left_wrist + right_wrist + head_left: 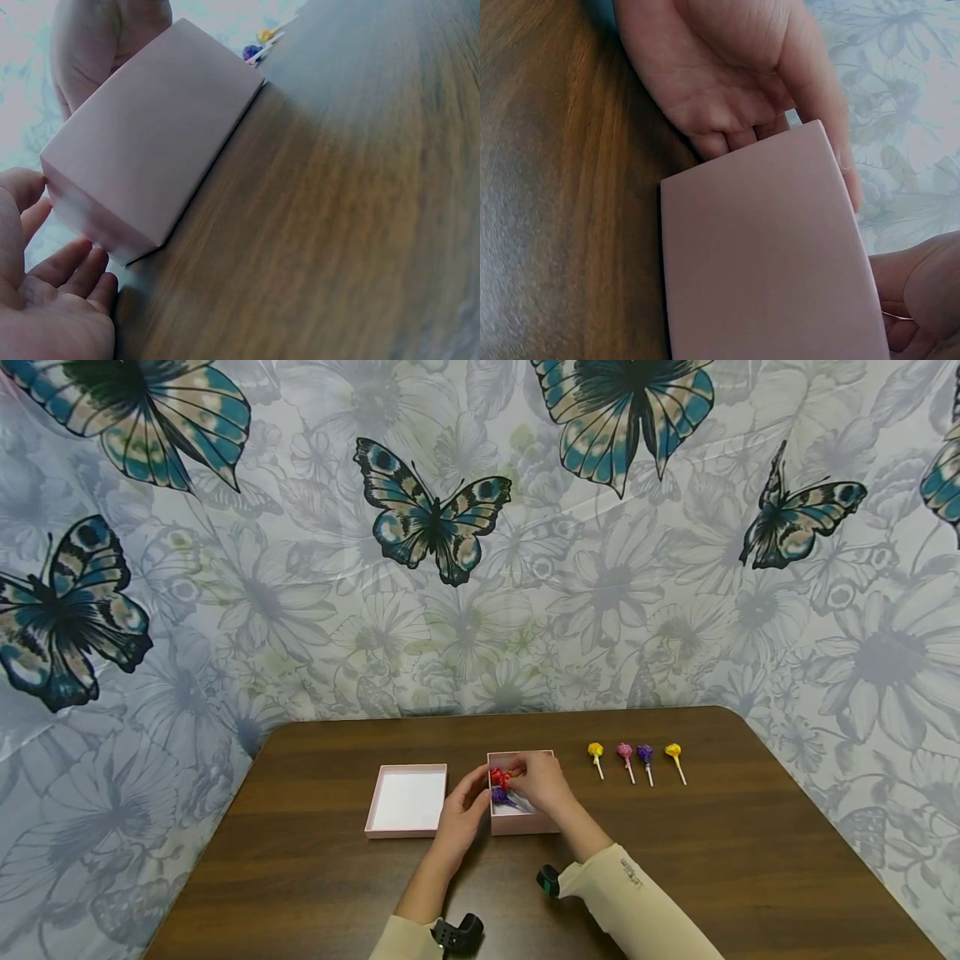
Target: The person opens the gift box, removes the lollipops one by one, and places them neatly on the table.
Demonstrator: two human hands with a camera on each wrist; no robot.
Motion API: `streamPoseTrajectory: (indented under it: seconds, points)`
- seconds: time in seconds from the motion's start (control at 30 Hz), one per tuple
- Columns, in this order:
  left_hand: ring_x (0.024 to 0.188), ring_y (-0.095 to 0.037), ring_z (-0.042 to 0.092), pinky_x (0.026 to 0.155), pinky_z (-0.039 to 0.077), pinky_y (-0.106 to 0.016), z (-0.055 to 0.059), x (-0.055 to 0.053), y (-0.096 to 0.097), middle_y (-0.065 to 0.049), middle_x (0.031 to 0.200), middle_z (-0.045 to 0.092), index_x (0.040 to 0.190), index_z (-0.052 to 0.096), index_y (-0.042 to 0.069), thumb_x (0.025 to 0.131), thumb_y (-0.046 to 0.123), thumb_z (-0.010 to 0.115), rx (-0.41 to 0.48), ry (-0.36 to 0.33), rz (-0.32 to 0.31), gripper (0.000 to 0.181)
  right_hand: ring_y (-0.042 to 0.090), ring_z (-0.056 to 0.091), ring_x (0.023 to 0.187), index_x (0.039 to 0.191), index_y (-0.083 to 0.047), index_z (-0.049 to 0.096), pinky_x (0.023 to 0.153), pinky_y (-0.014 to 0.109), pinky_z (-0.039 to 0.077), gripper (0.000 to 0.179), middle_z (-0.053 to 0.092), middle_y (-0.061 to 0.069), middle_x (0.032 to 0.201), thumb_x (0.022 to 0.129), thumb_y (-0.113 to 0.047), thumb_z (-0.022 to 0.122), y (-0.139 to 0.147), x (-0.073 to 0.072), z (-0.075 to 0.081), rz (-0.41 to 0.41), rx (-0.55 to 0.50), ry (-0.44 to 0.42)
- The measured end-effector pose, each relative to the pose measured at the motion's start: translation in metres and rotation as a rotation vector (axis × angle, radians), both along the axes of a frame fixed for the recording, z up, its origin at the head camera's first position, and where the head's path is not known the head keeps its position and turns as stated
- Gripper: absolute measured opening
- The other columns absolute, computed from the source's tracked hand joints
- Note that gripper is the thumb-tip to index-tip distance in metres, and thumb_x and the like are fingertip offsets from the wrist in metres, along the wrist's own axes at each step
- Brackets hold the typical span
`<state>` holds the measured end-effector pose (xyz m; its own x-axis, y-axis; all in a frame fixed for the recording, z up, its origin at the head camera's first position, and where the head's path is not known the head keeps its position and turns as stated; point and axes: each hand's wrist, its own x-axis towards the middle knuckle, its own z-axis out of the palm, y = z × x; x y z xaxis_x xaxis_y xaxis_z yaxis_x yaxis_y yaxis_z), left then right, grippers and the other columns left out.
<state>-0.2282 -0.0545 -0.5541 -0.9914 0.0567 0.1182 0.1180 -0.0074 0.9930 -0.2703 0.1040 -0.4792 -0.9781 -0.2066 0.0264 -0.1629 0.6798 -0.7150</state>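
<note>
Easy does it: pinch small, go slow

Head cam: the pink box (525, 824) sits on the brown counter (315, 860), w/ the lid (407, 802) just left of it. R hand (542, 783) is over the box w/ its fingers dipped in, right by the red candy (496, 775). Some purple candy (501, 796) is in there too, nearer the front. R grip is bent, but can't tell how far open, or if it's got a candy, b/c the tips are hid. L hand (459, 818) is at the box's left side. Off right, in a row: a yellow lollipop (596, 749), a pink lollipop (625, 750), a purple lollipop (645, 753) & another yellow lollipop (673, 750).

L wrist cam: L grip is loose & part open. Fingertips touch the box end, no candy held. Good spot, I think: a light push there should stop the box sliding. Don't squeeze hard, thin walls might bend.

R wrist cam: box wall hides what R fingertips do. Best bet: pinch 1 candy at a time, go straight up/down, & mind the rim so nothing snags or tips the box.
</note>
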Motion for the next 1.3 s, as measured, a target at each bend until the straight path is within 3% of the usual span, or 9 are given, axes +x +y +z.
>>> streamPoseTrajectory:
  seconds: [0.27, 0.63, 1.0, 1.3]
  points:
    - [0.143, -0.031, 0.044, 0.119, 0.036, -0.046, 0.002, 0.001, 0.001, -0.014, 0.151, 0.050, 0.147, 0.049, 0.013, 0.102, 0.017, 0.056, 0.006, 0.001, -0.012, 0.046, 0.016, 0.057, 0.071, 0.098, 0.000, 0.075, 0.067, 0.029, 0.057, 0.016, 0.071, 0.009, 0.083, 0.082, -0.004, 0.078, -0.003, -0.002, -0.005, -0.017, 0.001, 0.014]
    - [0.144, -0.030, 0.044, 0.119, 0.036, -0.048, 0.002, 0.002, 0.000, -0.014, 0.151, 0.051, 0.147, 0.049, 0.014, 0.102, 0.018, 0.057, 0.002, -0.006, -0.012, 0.046, 0.013, 0.052, 0.064, 0.091, -0.002, 0.077, 0.057, 0.023, 0.046, 0.014, 0.068, 0.005, 0.072, 0.079, -0.008, 0.081, -0.004, -0.007, -0.013, -0.001, 0.061, 0.029]
    - [0.144, -0.031, 0.044, 0.119, 0.036, -0.048, 0.000, 0.001, 0.000, -0.015, 0.151, 0.050, 0.147, 0.049, 0.013, 0.102, 0.020, 0.058, -0.006, -0.002, -0.021, 0.047, 0.015, 0.053, 0.063, 0.087, -0.003, 0.077, 0.055, 0.023, 0.046, 0.014, 0.070, 0.005, 0.073, 0.079, -0.014, 0.083, -0.004, -0.005, -0.012, -0.013, 0.083, 0.003]
    - [0.143, -0.031, 0.044, 0.119, 0.035, -0.049, 0.002, 0.002, 0.000, -0.014, 0.150, 0.051, 0.147, 0.049, 0.014, 0.102, 0.018, 0.057, -0.004, -0.002, -0.008, 0.046, 0.012, 0.056, 0.063, 0.086, -0.001, 0.077, 0.056, 0.024, 0.048, 0.013, 0.072, 0.006, 0.075, 0.079, -0.011, 0.082, -0.004, -0.003, -0.013, 0.001, 0.043, 0.057]
